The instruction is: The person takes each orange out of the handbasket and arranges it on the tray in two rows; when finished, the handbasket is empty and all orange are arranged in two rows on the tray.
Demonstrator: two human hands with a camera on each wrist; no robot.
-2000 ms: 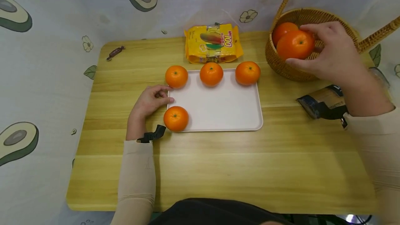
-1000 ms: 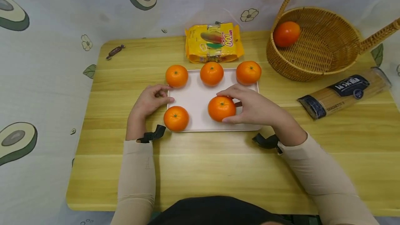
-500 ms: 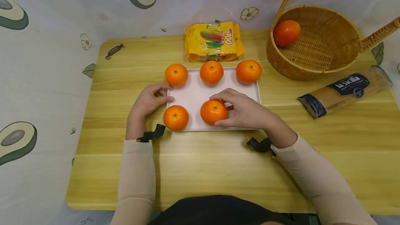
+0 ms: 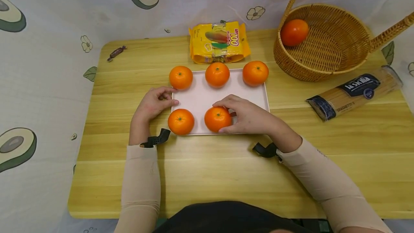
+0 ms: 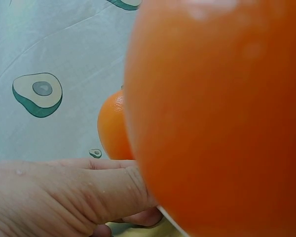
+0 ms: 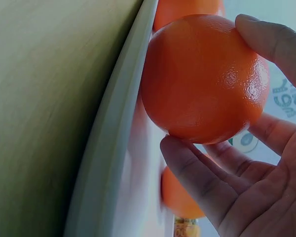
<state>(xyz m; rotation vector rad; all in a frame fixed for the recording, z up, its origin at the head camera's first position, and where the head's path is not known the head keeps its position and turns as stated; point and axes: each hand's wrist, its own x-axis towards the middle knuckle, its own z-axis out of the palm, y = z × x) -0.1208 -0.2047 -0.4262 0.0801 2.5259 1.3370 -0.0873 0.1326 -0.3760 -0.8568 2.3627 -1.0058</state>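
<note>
A white tray (image 4: 210,96) lies on the table in the head view. My right hand (image 4: 250,117) holds an orange (image 4: 217,119) at the tray's front middle, thumb and fingertips around its sides, as the right wrist view also shows. Another orange (image 4: 181,122) sits at the front left corner. Along the back edge stand three more: a left orange (image 4: 180,77), a middle orange (image 4: 217,74) and a right orange (image 4: 255,73). My left hand (image 4: 152,104) pinches the tray's left edge; its lower fingers are partly hidden in the left wrist view.
A wicker basket (image 4: 339,68) with a red-orange round fruit (image 4: 294,32) inside stands at the back right. A spaghetti pack (image 4: 354,92) lies before it. Behind the tray is a yellow snack bag (image 4: 220,42). One wrapped candy (image 4: 116,53) lies at the back left.
My right hand has brought an orange from the basket to the tray's front middle, then shifted it slightly left. The left hand has stayed at the tray's left edge.
</note>
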